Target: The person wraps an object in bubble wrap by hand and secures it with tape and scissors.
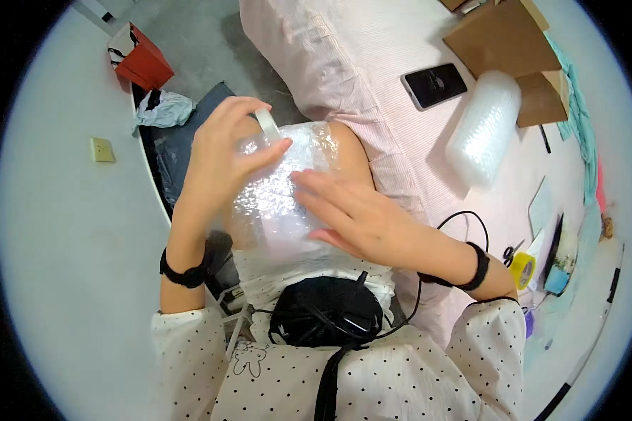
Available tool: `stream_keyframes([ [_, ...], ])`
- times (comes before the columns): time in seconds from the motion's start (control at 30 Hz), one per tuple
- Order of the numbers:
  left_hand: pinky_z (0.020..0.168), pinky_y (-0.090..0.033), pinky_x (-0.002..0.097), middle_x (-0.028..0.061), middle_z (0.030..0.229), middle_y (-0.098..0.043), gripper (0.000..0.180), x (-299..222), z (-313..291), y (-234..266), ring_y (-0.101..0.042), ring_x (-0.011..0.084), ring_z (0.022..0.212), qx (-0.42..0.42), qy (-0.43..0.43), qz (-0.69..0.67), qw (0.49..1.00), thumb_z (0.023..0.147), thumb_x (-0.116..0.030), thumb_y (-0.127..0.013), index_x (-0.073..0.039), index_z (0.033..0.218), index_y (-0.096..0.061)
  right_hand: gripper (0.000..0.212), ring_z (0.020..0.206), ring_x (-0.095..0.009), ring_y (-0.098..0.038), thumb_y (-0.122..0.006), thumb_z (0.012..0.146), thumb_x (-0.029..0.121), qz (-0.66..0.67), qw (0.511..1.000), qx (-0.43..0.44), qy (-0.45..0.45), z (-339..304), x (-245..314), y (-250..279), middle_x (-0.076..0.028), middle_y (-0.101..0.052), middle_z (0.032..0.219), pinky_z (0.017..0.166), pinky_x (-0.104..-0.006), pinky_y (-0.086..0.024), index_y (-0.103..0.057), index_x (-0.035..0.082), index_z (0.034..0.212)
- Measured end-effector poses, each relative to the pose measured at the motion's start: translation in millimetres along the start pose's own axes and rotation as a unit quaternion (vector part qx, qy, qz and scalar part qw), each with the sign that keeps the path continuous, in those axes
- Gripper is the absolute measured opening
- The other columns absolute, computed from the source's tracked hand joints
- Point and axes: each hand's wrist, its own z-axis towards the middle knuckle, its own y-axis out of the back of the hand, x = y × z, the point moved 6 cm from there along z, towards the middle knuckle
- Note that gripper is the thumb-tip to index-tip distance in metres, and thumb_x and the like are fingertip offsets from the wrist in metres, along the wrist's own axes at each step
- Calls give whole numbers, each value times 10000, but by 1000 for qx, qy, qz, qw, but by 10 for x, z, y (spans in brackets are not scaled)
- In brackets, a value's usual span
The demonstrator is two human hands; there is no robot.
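A sheet of clear bubble wrap (277,203) lies across my lap, with something pale pinkish showing faintly under its lower part. My left hand (225,144) curls its thumb and fingers around a small whitish roll of tape (266,125) at the wrap's upper left edge. Flat over the right side of the wrap rests my right hand (347,217), fingers stretched out and touching it, with nothing gripped. What exactly is inside the wrap is hidden by its glare.
On the pink striped bed (400,140) to my right are a phone (435,85), a bubble wrap roll (486,130) and a cardboard box (509,42). Scissors (512,252) and a yellow tape roll (522,269) lie nearer. A black pouch (326,309) with cables sits at my waist.
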Motion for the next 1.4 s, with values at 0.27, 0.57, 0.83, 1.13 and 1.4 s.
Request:
stream_keyframes([
  [0.27, 749, -463, 292, 97, 943, -582, 390, -226, -266, -45, -561, 204, 816, 80, 71, -4, 994, 704, -194, -765, 21, 972, -581, 499, 1149, -321, -497, -707, 707, 133, -27, 998, -64, 10, -188, 12, -259, -186, -497, 1260, 961, -388, -412, -523, -67, 1125],
  [0.57, 733, -456, 227, 42, 939, -628, 337, -231, -482, -64, -553, 97, 782, -3, 205, -202, 958, 797, -70, -643, 16, 1120, -598, 507, 1149, -341, -488, -702, 709, 150, -39, 996, -80, 11, -192, 55, -293, -214, -494, 1248, 959, -397, -414, -523, -93, 1116],
  [0.83, 741, -443, 201, 13, 955, -602, 380, -219, -509, 21, -540, 71, 835, -13, 224, -121, 967, 873, -95, -629, 12, 1231, -561, 575, 1246, -353, -424, -651, 741, 196, -38, 999, -3, 34, -341, 444, -345, -244, -467, 1295, 1070, -425, -323, -494, -134, 1185],
  [1.13, 696, -461, 205, 28, 915, -607, 347, -254, -516, -69, -543, 65, 765, -42, 215, -163, 962, 838, -74, -624, 16, 1171, -581, 485, 1214, -434, -448, -474, 815, 196, -182, 981, -1, 72, -577, 674, -541, -301, -486, 1262, 1066, -499, -319, -529, -156, 1144],
  [1.4, 740, -478, 258, 90, 949, -621, 397, -243, -575, -176, -581, 132, 783, -27, 228, -82, 970, 818, -88, -640, -37, 1204, -563, 494, 1261, -435, -406, -481, 814, 179, -220, 974, 37, 47, -620, 695, -616, -299, -444, 1316, 1072, -515, -306, -502, -152, 1180],
])
